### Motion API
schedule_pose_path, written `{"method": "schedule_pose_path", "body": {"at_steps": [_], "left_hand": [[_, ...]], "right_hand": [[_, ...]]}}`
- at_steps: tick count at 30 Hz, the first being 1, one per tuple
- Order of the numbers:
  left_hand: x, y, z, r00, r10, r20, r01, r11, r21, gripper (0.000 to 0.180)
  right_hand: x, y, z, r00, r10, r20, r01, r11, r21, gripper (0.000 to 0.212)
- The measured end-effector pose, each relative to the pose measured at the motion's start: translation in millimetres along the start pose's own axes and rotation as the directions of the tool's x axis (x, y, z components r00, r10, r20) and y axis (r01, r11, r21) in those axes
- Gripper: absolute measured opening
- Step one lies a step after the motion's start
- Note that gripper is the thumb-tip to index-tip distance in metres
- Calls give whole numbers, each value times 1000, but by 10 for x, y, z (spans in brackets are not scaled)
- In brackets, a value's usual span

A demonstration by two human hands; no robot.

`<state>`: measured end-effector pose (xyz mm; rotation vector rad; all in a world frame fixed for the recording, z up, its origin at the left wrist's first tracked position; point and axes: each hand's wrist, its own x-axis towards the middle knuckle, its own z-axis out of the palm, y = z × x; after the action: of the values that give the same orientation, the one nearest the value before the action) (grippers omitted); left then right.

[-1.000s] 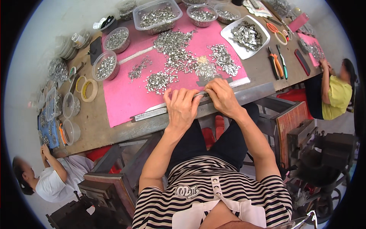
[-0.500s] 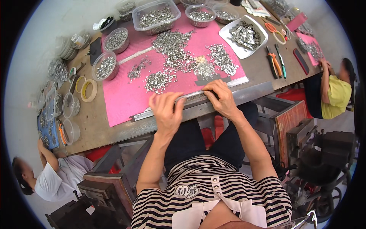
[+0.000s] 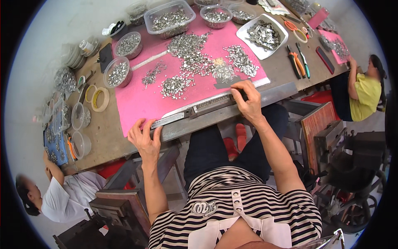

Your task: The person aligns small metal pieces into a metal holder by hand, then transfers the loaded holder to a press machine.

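We count two bare hands and one long metal rail [image 3: 191, 112], lying along the front edge of the pink mat [image 3: 139, 106]. The left hand [image 3: 144, 139] is at the rail's left end, fingers parted and thumb low; we cannot tell whether it grips. The right hand [image 3: 247, 100] curls over the right end, and what its fingertips pinch is hidden. On the mat we count five heaps of small metal pieces [image 3: 176, 86], the largest central; behind stands one rectangular tub [image 3: 191, 17], and to the right one white tray [image 3: 265, 54], one orange-handled pliers [image 3: 300, 66] and one green-handled tool [image 3: 303, 61]. Two tape rolls [image 3: 107, 98] lie left. Bare pink separates the left hand from the nearest heap. We see a pale lettered patch [image 3: 204, 207] on the striped shirt [image 3: 248, 186].
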<state>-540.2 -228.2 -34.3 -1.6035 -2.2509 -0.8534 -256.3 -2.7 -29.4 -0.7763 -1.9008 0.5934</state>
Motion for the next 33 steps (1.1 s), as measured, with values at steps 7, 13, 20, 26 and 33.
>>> {"method": "schedule_pose_path", "body": {"at_steps": [7, 13, 20, 26, 33], "left_hand": [[434, 760, -526, 992, 80, 98, -27, 891, -453, 40], [726, 1463, 465, 927, 371, 59, -275, 776, -568, 38], [507, 1334, 733, 961, 255, 109, -223, 945, -240, 43], [394, 1358, 723, 950, 310, 45, -285, 916, -281, 36], [326, 1481, 806, 983, 180, -27, -181, 943, -278, 40]], "right_hand": [[-81, 54, -40, 994, 38, -104, -47, 995, -84, 6], [-137, 26, -90, 998, -10, -66, -4, 976, -219, 16], [-330, -231, -186, 992, 130, -5, -129, 991, 41, 21], [-565, -321, -254, 997, 79, -18, -78, 995, 60, 21], [53, -133, -235, 994, -65, 90, 65, 998, 0, 12]]}}
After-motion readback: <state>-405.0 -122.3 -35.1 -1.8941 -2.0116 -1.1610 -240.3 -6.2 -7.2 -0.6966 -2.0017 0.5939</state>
